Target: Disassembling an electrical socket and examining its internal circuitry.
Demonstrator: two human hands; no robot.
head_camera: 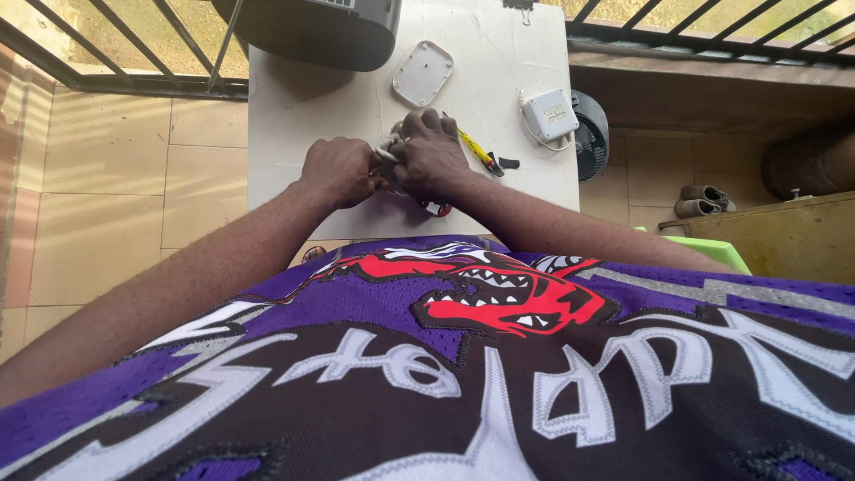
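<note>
We see both hands meeting near the middle of the white tabletop (294, 116), curled tight around one small whitish object (392, 151). The left hand (338, 171) is closed into a near fist, fingers pinching the object's left edge. The right hand (431, 153) is bent over the top of it, fingers folded down, clamped on the same piece. The object is mostly hidden under the knuckles; we can only make out pale bits between the two hands and a small red and black part (436, 209) poking out just below the right hand, and we cannot tell its full shape. Counting around that object: one white rounded-square cover (422, 73) lying flat just beyond it, one white box-shaped adapter (549, 114) with a cord to its right, one yellow-handled tool (474, 149) just beside the right hand, and one small black piece (508, 163) touching the tool's near end. One dark grey rounded appliance (312, 31) sits at the far edge, beyond the cover. One binder clip (518, 11) grips the far edge too. Off the tabletop, right of the adapter, one small fan (592, 134) stands on the floor, and a pair of shoes (704, 200) lies farther right.
</note>
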